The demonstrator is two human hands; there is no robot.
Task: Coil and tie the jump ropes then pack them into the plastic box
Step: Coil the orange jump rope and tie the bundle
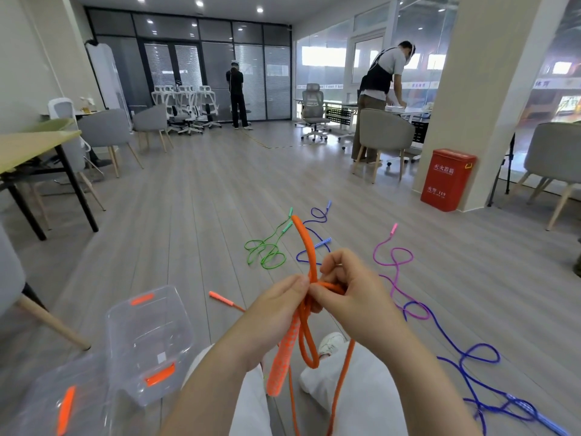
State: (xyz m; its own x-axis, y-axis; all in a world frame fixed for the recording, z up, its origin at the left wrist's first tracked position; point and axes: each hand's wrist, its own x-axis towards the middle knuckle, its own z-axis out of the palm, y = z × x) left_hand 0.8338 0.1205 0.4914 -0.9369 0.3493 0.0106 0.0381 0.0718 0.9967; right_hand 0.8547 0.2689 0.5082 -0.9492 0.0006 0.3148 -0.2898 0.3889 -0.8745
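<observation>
Both hands (314, 297) around orange rope (306, 243)

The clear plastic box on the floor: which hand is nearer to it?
Left. The left hand pinches the orange jump rope just up and right of the plastic box; the right hand grips the same rope farther right, beyond the left hand.

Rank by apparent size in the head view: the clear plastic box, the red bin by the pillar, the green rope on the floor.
1. clear plastic box, though it sits nearest the camera
2. red bin
3. green rope, thin and loosely spread out
</observation>
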